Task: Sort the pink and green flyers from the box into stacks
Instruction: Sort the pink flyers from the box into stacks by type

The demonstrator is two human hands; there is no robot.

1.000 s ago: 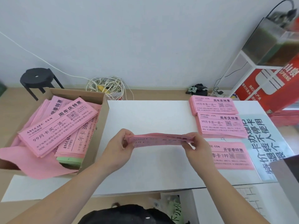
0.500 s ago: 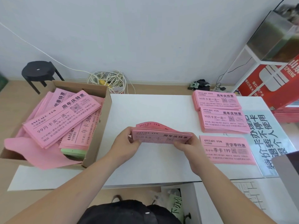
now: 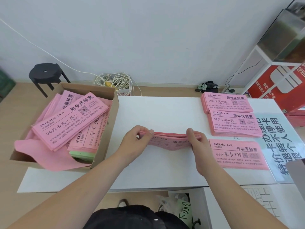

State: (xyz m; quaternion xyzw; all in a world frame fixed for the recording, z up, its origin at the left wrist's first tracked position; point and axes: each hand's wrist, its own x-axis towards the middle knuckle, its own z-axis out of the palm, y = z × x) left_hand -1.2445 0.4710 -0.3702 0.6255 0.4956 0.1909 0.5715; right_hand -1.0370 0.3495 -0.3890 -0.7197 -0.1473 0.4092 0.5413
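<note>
Gripped at both short ends over the middle of the white tabletop (image 3: 156,113): a bundle of pink flyers (image 3: 170,138), standing on its long edge, printed face toward the camera, middle sagging slightly, lower edge at or just above the surface, contact unclear. Left hand (image 3: 135,139) curled round the left end, fingers hooked over the top edge. Right hand (image 3: 197,142) clamped on the right end in the same way. At the tabletop's left side, a cardboard box (image 3: 107,129), its tall right wall near the left forearm. Inside, more boxed pink flyers (image 3: 69,119) heaped askew, a pad of green flyers (image 3: 82,154) wedged beneath them at the near corner, and a loose pink sheet (image 3: 49,156) spilling over the near wall. To the right, three sorted pink stacks in a column: far stack (image 3: 226,103), middle stack (image 3: 234,123) close against it, near stack (image 3: 236,154) just beside the right hand's knuckles. Beside those, along the right edge, a laminated sign (image 3: 280,138) with large black characters. Beyond the tabletop, by the wall: a black stool (image 3: 45,74), a tangle of white cables (image 3: 113,81), and a red banner (image 3: 277,83) at far right.
</note>
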